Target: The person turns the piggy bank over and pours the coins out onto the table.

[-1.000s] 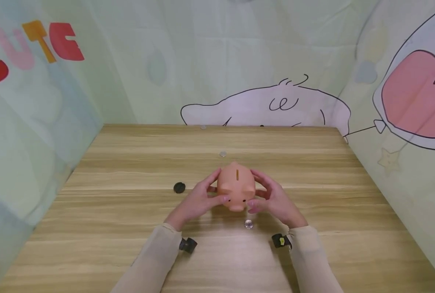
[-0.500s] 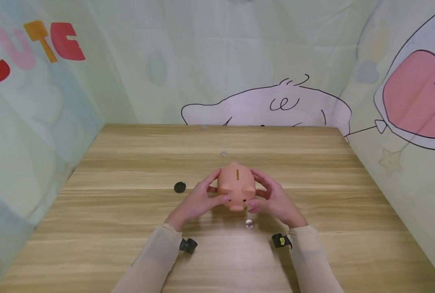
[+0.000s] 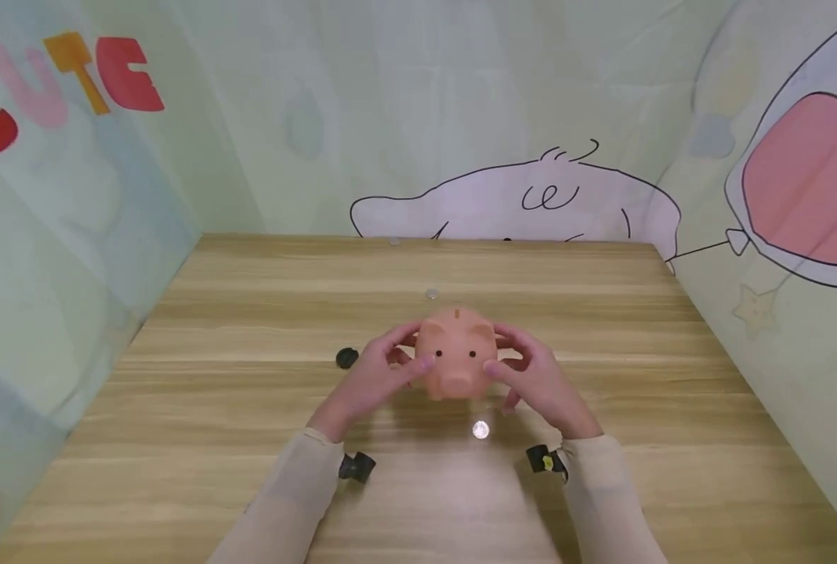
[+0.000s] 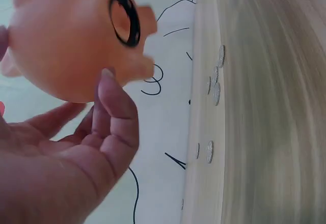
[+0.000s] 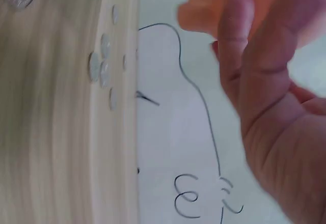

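A pink piggy bank (image 3: pixel 455 341) hangs above the table, its snout towards me and its coin slot near the top. My left hand (image 3: pixel 375 377) grips its left side, thumb beside the face. On the other side my right hand (image 3: pixel 544 382) holds it the same way. A round hole with a black rim (image 4: pixel 133 20) shows in its underside in the left wrist view. Below it on the table lies a shiny coin (image 3: pixel 480 429). Left of my left hand is a black round plug (image 3: pixel 346 358), probably the bank's stopper.
Behind the piggy bank lies a coin (image 3: pixel 432 294), and another coin (image 3: pixel 394 242) is at the far edge. Several coins (image 4: pixel 217 93) appear on the wooden table (image 3: pixel 249 313) in the wrist views. A printed cloth (image 3: pixel 284 117) encloses the back and sides.
Both hands have raised the piggy bank off the table and tipped it, so its face now points more towards me and the slot is less visible. The coins and plug have stayed put.
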Demonstrator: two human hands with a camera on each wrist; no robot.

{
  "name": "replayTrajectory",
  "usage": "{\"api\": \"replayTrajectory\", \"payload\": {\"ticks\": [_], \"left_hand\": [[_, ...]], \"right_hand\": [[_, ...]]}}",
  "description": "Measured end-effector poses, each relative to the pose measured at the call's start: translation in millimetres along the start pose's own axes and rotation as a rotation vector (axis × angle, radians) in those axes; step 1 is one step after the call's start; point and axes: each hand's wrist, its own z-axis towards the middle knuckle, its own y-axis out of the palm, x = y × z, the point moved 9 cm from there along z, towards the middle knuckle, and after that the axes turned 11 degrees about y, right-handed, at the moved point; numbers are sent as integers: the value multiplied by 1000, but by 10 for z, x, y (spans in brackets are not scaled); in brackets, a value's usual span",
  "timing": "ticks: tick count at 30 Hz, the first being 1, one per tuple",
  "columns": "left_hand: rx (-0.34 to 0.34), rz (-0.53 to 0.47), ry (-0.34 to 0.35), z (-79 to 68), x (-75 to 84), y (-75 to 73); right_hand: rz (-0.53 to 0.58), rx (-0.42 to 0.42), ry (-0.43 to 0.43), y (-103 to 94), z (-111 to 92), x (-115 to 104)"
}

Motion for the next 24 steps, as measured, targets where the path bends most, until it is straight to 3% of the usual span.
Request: {"api": "replayTrajectory", "payload": {"ticks": [4, 8, 13, 16, 24], "left_hand": [[-38, 41, -106, -28, -79, 27], [-31, 118, -222, -58, -175, 45], [-22, 143, -285, -61, -230, 72], [-12, 135, -265, -45, -207, 60], [-61, 91, -140, 8, -81, 51]], "right_hand": [[-81, 49, 110, 33, 4, 31], [-61, 95, 216, 74, 37, 121], [-51, 109, 281, 90, 63, 203], [-42, 86, 247, 78, 88, 190], [5, 2, 31, -44, 82, 39]]}}
